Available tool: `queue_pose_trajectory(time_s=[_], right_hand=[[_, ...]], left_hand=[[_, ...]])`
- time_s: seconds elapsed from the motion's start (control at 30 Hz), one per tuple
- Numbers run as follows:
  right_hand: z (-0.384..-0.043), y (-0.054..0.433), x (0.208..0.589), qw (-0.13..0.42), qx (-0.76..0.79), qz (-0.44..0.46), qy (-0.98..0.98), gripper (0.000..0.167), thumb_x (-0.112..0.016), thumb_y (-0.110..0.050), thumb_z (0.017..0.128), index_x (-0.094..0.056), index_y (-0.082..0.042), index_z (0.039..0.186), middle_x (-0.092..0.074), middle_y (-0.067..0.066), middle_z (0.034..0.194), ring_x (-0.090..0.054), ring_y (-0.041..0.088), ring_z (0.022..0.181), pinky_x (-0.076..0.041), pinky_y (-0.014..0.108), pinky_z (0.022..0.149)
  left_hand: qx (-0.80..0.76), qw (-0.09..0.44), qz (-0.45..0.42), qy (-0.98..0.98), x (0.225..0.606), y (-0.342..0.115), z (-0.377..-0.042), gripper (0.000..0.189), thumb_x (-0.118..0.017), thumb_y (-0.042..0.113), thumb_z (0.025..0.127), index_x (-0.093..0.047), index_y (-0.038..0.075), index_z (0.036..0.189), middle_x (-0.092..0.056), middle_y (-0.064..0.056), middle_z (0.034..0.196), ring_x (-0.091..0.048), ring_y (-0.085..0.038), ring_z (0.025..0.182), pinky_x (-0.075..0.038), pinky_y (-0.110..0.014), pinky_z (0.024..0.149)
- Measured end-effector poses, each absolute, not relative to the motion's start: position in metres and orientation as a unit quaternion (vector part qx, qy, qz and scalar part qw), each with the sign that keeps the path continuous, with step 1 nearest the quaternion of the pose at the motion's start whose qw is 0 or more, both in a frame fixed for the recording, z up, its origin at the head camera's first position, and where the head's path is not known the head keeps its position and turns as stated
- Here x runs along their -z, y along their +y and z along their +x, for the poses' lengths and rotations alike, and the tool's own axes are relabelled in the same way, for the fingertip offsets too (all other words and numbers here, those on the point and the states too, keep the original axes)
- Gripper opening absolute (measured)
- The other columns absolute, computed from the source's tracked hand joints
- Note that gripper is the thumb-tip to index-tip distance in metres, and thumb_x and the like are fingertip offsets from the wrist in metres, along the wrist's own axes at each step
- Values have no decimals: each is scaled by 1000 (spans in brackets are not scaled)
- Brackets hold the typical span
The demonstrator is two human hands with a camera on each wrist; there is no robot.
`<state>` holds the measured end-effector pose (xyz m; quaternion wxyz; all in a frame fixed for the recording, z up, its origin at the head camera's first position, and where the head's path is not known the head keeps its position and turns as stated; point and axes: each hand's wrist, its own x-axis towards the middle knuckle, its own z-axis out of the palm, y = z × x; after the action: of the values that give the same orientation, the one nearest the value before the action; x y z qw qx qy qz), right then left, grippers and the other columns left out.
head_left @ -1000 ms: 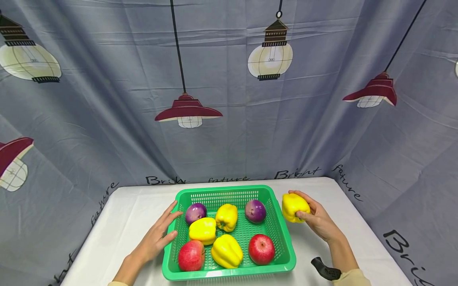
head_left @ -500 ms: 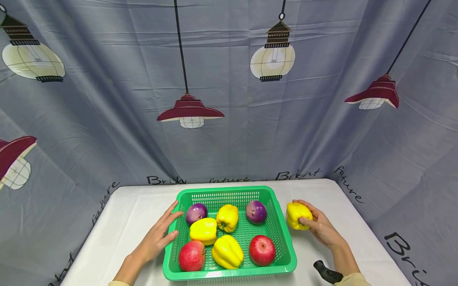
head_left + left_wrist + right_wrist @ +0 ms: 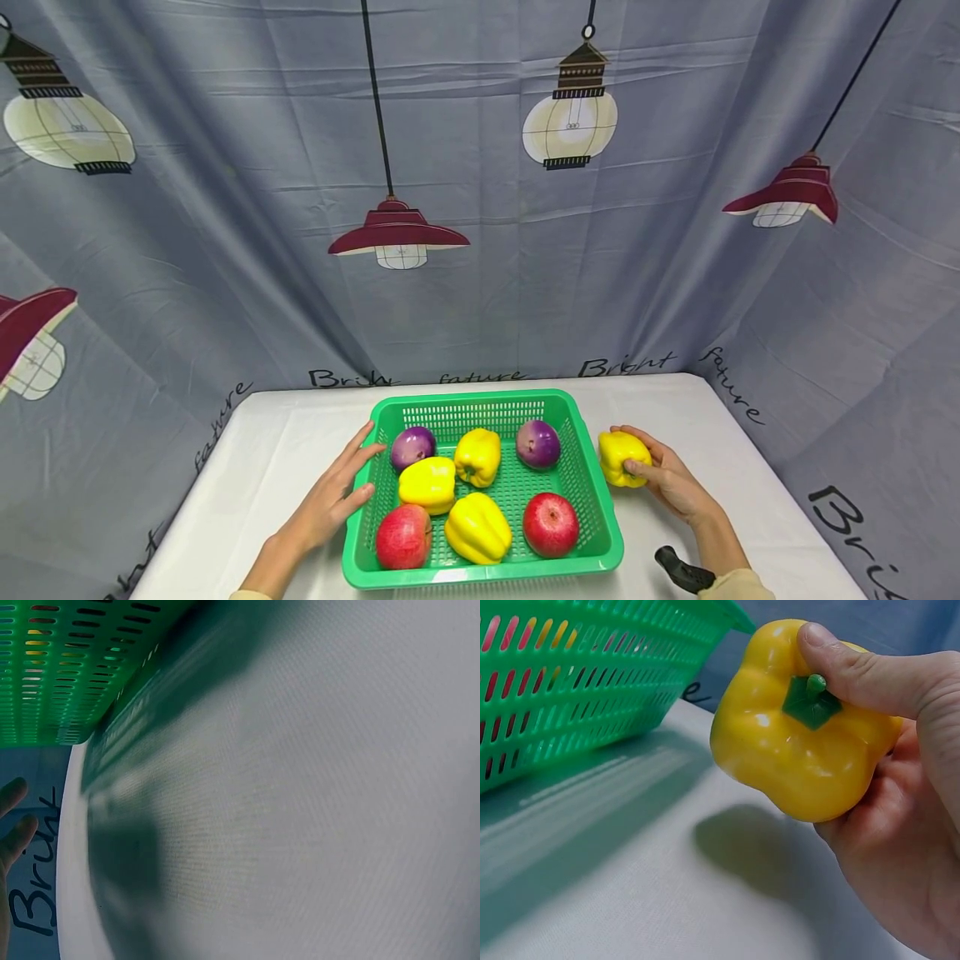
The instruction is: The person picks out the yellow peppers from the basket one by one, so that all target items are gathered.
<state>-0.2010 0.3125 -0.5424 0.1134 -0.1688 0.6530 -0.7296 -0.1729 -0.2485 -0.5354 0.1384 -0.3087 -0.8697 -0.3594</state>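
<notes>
My right hand [image 3: 672, 479] holds a yellow bell pepper [image 3: 621, 458] just right of the green basket [image 3: 600, 500]. In the right wrist view the thumb presses near the green stem of the pepper [image 3: 780, 750], and a shadow lies on the cloth below it. My left hand [image 3: 326, 504] is at the basket's left rim with fingers spread, holding nothing; whether it touches the rim I cannot tell. Inside the basket are several yellow bell peppers [image 3: 477, 529], two red apples [image 3: 551, 525] and two round purple vegetables [image 3: 537, 444], their kind unclear.
A white cloth [image 3: 300, 417] covers the table under the basket. Behind and at the sides hangs a grey-blue curtain [image 3: 480, 317] printed with lamps. A black curved piece [image 3: 682, 571] sits at the right wrist.
My right hand, with the yellow bell pepper in it, has moved slightly down and toward the near side of the table. The left hand and the basket's contents stay in place.
</notes>
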Motion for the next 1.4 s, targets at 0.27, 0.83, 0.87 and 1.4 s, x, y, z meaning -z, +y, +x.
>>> queue_pose_trajectory(time_s=[0.27, 0.83, 0.87, 1.4], right_hand=[[-205, 313, 555, 106, 727, -141, 663, 62, -54, 2, 100, -23, 12, 152, -53, -6, 142, -54, 6, 121, -46, 23, 99], [-191, 313, 553, 20, 538, -99, 837, 82, -78, -18, 88, -35, -1, 155, -34, 28, 156, -43, 1, 130, -30, 7, 97], [-190, 313, 552, 23, 535, -95, 839, 82, -77, -18, 89, -34, -1, 156, -34, 27, 157, -43, 10, 134, -29, 7, 97], [-189, 316, 553, 14, 510, -69, 857, 78, -76, -15, 90, -34, 13, 150, -43, 32, 149, -48, 40, 131, -37, 13, 95]], left_hand=[[357, 140, -308, -871, 536, -250, -174, 54, -59, 15, 93, -50, 10, 146, -21, -13, 166, -30, -34, 147, -36, -73, 98], [359, 139, -307, -870, 537, -249, -173, 54, -57, 17, 94, -50, 10, 146, -21, -13, 166, -31, -35, 146, -37, -73, 97], [360, 139, -308, -870, 537, -249, -172, 54, -57, 17, 94, -50, 10, 146, -21, -13, 166, -31, -35, 146, -37, -73, 97], [362, 146, -308, -868, 538, -248, -172, 54, -58, 15, 93, -50, 9, 146, -22, -14, 165, -31, -34, 147, -37, -73, 98]])
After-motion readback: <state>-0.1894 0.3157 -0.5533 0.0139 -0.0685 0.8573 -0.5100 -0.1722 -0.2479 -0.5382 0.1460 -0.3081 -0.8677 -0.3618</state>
